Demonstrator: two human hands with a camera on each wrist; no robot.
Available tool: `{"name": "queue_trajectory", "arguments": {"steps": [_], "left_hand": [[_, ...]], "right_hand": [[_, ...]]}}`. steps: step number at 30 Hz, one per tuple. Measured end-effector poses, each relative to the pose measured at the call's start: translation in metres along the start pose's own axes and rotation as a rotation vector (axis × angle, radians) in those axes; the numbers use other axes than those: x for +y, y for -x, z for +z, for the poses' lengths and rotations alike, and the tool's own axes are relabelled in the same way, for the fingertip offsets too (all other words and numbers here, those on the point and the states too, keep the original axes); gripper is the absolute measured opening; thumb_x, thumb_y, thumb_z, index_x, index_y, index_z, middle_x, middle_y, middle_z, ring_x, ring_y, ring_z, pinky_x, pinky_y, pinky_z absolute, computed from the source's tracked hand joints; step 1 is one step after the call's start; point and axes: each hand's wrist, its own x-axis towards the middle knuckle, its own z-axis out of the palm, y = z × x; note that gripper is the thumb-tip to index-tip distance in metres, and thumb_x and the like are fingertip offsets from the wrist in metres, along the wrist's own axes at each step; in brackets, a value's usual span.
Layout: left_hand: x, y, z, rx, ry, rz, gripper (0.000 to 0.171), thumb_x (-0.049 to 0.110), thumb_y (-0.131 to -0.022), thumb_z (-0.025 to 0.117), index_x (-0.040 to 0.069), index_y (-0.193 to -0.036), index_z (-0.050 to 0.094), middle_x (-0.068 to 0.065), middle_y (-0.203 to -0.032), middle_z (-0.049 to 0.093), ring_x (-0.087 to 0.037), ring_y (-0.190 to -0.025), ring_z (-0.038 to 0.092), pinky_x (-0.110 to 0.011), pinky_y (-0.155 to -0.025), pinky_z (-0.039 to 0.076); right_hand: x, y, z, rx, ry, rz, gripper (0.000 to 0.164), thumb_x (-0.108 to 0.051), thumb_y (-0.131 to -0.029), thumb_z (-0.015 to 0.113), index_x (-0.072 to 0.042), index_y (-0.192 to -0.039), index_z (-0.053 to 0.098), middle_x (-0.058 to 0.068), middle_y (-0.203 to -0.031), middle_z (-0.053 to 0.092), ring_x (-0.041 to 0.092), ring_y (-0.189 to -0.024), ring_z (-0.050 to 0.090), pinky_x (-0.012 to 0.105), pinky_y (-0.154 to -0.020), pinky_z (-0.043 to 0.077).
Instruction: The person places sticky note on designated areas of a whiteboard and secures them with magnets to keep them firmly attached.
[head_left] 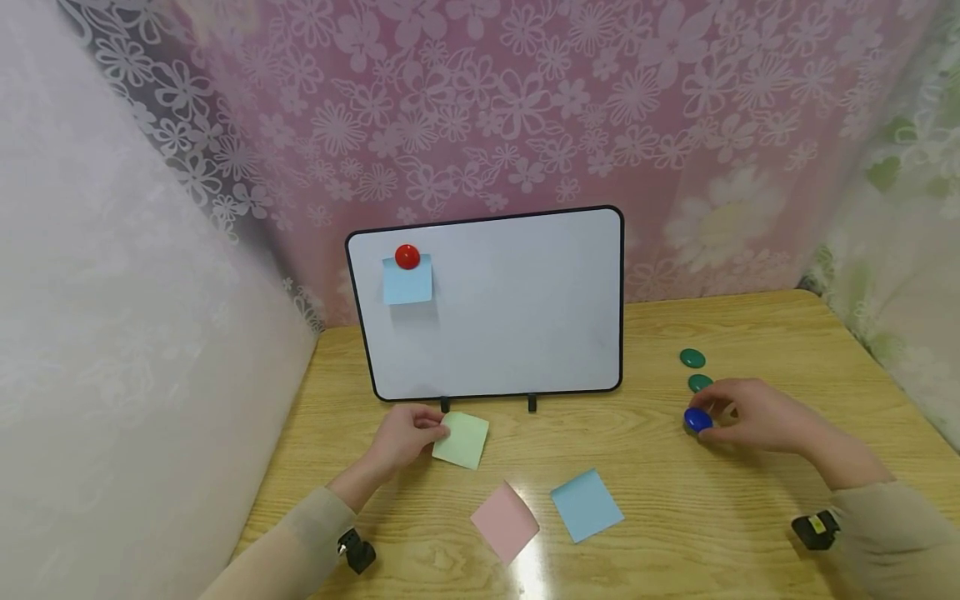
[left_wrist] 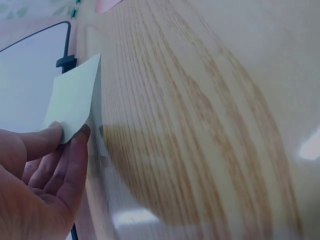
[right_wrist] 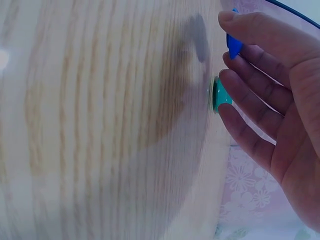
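Observation:
My left hand point(head_left: 407, 435) pinches a pale green sticky note point(head_left: 463, 440) by its left edge, just in front of the whiteboard point(head_left: 517, 308). In the left wrist view the note point(left_wrist: 75, 95) stands tilted up between thumb and fingers. On the right, my right hand point(head_left: 757, 417) holds a round blue magnet point(head_left: 698, 419) between thumb and fingertips. The right wrist view shows this blue magnet point(right_wrist: 234, 40) raised off the wood, with a green magnet point(right_wrist: 221, 95) behind the fingers. On the whiteboard's upper left, a red magnet point(head_left: 407, 257) pins a blue sticky note point(head_left: 408, 283).
Two green magnets lie right of the board, the farther green magnet point(head_left: 692, 358) and the nearer one point(head_left: 700, 382) by my right hand. A pink sticky note point(head_left: 506, 523) and another blue sticky note point(head_left: 587, 505) lie at the front. Small black feet point(head_left: 532, 403) support the board.

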Motion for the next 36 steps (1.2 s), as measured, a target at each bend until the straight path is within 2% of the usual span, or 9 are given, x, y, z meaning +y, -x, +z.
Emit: {"name": "queue_trajectory", "arguments": {"steps": [7, 14, 18, 24, 30, 36], "left_hand": [[-0.002, -0.002, 0.001, 0.001, 0.053, -0.004, 0.016, 0.004, -0.097, 0.08, -0.003, -0.111, 0.078, -0.01, -0.099, 0.079, -0.02, -0.09, 0.075, -0.036, -0.075, 0.064], [-0.005, -0.001, 0.0, 0.006, 0.147, 0.001, 0.022, 0.003, -0.096, 0.08, -0.008, -0.114, 0.076, -0.017, -0.102, 0.079, -0.026, -0.094, 0.077, -0.041, -0.078, 0.065], [-0.008, -0.004, 0.0, 0.001, 0.186, 0.005, 0.021, 0.002, -0.095, 0.08, -0.008, -0.113, 0.076, -0.017, -0.101, 0.08, -0.023, -0.091, 0.077, -0.04, -0.076, 0.065], [-0.009, -0.005, -0.001, -0.021, 0.209, 0.014, 0.019, 0.003, -0.095, 0.08, -0.008, -0.11, 0.076, -0.016, -0.1, 0.08, -0.022, -0.09, 0.076, -0.038, -0.077, 0.065], [-0.004, -0.002, -0.003, -0.007, 0.228, -0.016, 0.02, 0.003, -0.096, 0.08, -0.008, -0.112, 0.076, -0.016, -0.103, 0.08, -0.022, -0.093, 0.076, -0.04, -0.08, 0.065], [-0.001, 0.0, -0.003, -0.001, 0.252, -0.017, 0.02, 0.002, -0.097, 0.079, -0.009, -0.113, 0.075, -0.017, -0.103, 0.079, -0.022, -0.093, 0.076, -0.041, -0.08, 0.065]], "right_hand": [[0.0, -0.002, 0.0, 0.004, 0.004, 0.017, 0.041, -0.038, -0.09, 0.089, -0.016, -0.122, 0.075, -0.015, -0.105, 0.068, 0.009, -0.094, 0.067, 0.034, -0.079, 0.059], [-0.008, -0.005, 0.001, 0.029, 0.018, 0.034, 0.04, -0.037, -0.088, 0.091, -0.017, -0.12, 0.076, -0.016, -0.106, 0.069, 0.01, -0.096, 0.067, 0.037, -0.081, 0.06], [-0.011, -0.007, 0.003, 0.034, 0.008, 0.031, 0.04, -0.037, -0.088, 0.091, -0.016, -0.119, 0.076, -0.014, -0.107, 0.07, 0.011, -0.096, 0.067, 0.038, -0.08, 0.06], [-0.011, -0.01, 0.004, 0.036, -0.001, 0.038, 0.039, -0.036, -0.089, 0.091, -0.016, -0.119, 0.076, -0.013, -0.108, 0.07, 0.012, -0.096, 0.068, 0.037, -0.08, 0.06], [-0.013, -0.011, 0.005, 0.051, -0.005, 0.033, 0.039, -0.036, -0.089, 0.091, -0.016, -0.119, 0.076, -0.012, -0.109, 0.071, 0.012, -0.097, 0.068, 0.038, -0.08, 0.06], [-0.016, -0.012, 0.005, 0.062, -0.045, 0.043, 0.037, -0.033, -0.088, 0.092, -0.019, -0.119, 0.076, -0.014, -0.108, 0.07, 0.01, -0.097, 0.066, 0.037, -0.081, 0.06]]}}
